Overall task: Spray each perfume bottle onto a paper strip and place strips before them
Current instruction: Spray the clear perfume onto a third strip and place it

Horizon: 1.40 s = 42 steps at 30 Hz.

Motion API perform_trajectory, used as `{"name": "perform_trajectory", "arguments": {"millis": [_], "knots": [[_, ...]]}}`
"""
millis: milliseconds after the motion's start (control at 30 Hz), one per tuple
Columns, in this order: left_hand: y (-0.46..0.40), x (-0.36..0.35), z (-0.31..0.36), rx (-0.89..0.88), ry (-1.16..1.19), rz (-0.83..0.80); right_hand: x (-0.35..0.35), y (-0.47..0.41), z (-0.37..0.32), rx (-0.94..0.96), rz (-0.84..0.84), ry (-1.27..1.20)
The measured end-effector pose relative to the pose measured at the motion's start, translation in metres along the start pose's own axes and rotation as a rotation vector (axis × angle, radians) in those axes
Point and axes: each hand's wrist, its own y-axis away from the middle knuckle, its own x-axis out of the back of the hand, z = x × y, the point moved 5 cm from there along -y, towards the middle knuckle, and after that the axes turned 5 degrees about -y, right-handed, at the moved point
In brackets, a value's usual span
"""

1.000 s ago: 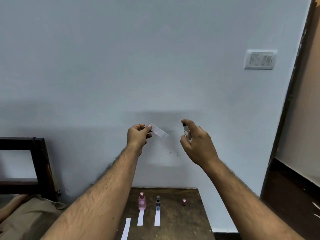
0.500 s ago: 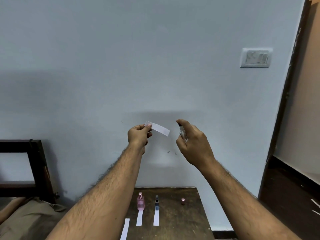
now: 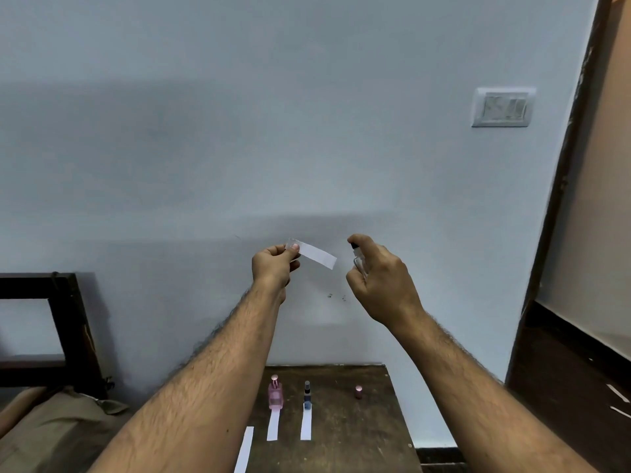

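Note:
My left hand pinches one end of a white paper strip, held up in front of the wall and pointing right. My right hand grips a small clear spray bottle, forefinger on its black nozzle, aimed at the strip's free end. Far below on the dark wooden table stand a pink perfume bottle and a slim dark-blue bottle, each with a white strip lying in front. A third strip lies further left, partly behind my left forearm.
A small pink cap sits on the table's right part. A dark wooden bed frame and khaki bedding are at the left. A wall switch plate and a dark door frame are at the right.
Both hands stay raised; the bottle hand has edged slightly closer to the strip's end. The view has shifted a little to the right.

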Motion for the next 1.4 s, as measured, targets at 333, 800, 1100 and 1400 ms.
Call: {"name": "perform_trajectory", "arguments": {"millis": [333, 800, 1100, 1400], "knots": [[0.001, 0.002, 0.000, -0.008, -0.006, -0.010, 0.003, 0.002, 0.004, 0.010, 0.018, 0.040], [0.005, 0.004, 0.003, -0.009, -0.017, -0.028, 0.008, 0.003, 0.010, 0.010, 0.019, 0.066], [0.010, 0.000, -0.002, 0.016, -0.048, -0.052, 0.009, 0.008, 0.016, 0.016, -0.002, 0.077], [0.012, -0.001, -0.011, 0.044, -0.086, -0.097, 0.002, 0.015, 0.029, -0.074, 0.046, -0.031]]}}
